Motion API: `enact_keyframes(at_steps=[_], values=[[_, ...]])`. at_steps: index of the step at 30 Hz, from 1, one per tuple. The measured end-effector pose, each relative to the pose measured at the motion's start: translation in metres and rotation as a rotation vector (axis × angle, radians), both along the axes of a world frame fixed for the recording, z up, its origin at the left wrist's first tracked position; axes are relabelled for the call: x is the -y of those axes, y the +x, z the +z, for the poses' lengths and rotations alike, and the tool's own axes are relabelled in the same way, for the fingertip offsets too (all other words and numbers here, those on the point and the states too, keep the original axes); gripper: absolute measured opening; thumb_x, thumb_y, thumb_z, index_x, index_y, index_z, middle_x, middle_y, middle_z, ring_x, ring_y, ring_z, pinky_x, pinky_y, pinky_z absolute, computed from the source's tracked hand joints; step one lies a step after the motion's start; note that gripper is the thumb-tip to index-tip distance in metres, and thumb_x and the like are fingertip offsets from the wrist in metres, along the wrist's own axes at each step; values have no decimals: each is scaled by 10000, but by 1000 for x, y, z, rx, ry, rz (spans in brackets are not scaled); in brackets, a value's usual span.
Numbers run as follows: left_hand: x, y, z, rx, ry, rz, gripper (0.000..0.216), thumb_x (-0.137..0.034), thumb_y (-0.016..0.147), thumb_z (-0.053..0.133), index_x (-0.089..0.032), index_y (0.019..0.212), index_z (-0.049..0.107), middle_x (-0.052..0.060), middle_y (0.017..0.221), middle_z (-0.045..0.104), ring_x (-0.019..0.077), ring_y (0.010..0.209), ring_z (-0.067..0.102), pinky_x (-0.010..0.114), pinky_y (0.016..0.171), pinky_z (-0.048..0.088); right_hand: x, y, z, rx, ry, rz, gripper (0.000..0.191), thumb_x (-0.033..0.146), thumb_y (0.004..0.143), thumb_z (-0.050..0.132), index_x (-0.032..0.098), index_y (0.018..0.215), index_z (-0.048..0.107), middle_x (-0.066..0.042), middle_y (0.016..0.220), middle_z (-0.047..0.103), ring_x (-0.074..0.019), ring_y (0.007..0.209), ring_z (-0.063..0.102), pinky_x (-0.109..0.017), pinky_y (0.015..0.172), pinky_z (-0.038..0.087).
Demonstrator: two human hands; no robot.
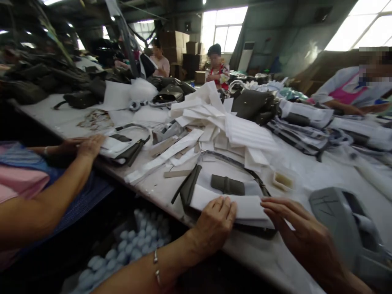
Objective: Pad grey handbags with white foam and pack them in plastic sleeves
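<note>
A dark olive handbag [190, 190] lies at the table's front edge, its strap [228, 157] looped away behind it. White foam sheet [245, 207] covers the front of the bag, below a dark flap tab [228, 184]. My left hand [216, 220] rests on the foam with its fingers laid flat over the sheet's left part. At the sheet's right end, my right hand [303, 230] has its fingers stretched out, the tips touching or very near the edge. Neither hand grasps anything visible.
Foam strips [211, 116] are heaped behind the bag. A grey tape dispenser [337, 220] stands at right, near a small clear box [283, 179]. At left, a co-worker's hands [90, 146] touch another handbag [131, 151]. White balls [131, 245] fill a bag below the table.
</note>
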State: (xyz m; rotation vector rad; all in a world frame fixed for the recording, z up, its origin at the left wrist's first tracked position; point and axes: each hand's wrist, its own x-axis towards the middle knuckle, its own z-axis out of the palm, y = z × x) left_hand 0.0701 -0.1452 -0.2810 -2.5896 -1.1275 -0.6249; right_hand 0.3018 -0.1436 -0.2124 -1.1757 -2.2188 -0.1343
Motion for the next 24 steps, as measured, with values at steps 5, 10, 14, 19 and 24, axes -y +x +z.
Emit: enact_keyframes(at_steps=[5, 10, 14, 19, 24], values=[[2, -1, 5, 34, 37, 12, 370, -184, 986, 396, -42, 1282, 568, 172, 1311, 625, 226, 1224, 585, 346, 1049, 457, -5, -32, -34, 235, -25, 201, 375, 382, 961, 500, 217, 1289, 580, -98, 1180, 717, -267, 1058, 693, -420, 897, 578], [37, -37, -14, 279, -31, -243, 235, -193, 980, 455, -156, 1129, 634, 57, 1168, 704, 150, 1194, 582, 324, 1095, 407, -6, -23, -54, 356, -67, 128, 422, 401, 962, 465, 193, 1319, 556, -114, 1218, 695, -278, 1070, 683, -412, 895, 579], [90, -107, -82, 312, -336, 82, 231, -235, 971, 425, -213, 916, 648, 17, 806, 686, 144, 766, 639, 308, 778, 516, -6, -25, -46, 396, -106, 109, 434, 399, 950, 467, 200, 1327, 550, -111, 1201, 699, -296, 1040, 686, -426, 877, 581], [119, -178, -153, 114, -578, 588, 244, -244, 952, 412, -174, 922, 644, 103, 875, 672, 294, 844, 658, 442, 748, 512, -4, -32, -39, 416, -90, 116, 399, 349, 950, 465, 182, 1302, 551, -120, 1181, 698, -299, 1020, 684, -423, 856, 587], [108, -176, -175, -5, -757, 614, 215, -131, 852, 496, -184, 980, 661, 89, 987, 700, 293, 956, 666, 435, 872, 502, 0, -36, -32, 406, -149, 94, 392, 283, 915, 541, 166, 1289, 551, -130, 1202, 680, -301, 1052, 663, -435, 887, 575]])
